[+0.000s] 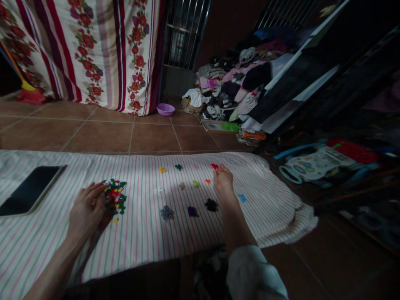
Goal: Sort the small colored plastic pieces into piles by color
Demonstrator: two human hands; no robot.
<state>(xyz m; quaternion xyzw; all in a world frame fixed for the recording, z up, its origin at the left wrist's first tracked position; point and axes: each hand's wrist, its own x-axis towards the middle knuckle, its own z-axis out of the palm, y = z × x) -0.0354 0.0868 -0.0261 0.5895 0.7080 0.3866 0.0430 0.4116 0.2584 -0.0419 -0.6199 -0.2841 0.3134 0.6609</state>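
Note:
My left hand [89,206] rests at the edge of a mixed pile of small coloured plastic pieces [117,196], its fingers apart and bent over the near side. On the right, my right hand [224,178] is closed, fingertips down beside a small red cluster [214,166]; whatever is in them is hidden. Between the hands lie small groups sorted by colour: yellow pieces [161,169], dark green pieces [178,167], white pieces [159,190], grey pieces [166,213], purple pieces [192,211], black pieces [211,204] and orange pieces [207,181]. Blue pieces [242,198] sit right of my forearm.
A striped cloth [140,241] covers the low work surface. A phone or tablet [29,189] lies at its left end. Beyond, on the tiled floor, are a purple basin [165,109], a heap of clothes [237,83] and a red dustpan [31,96].

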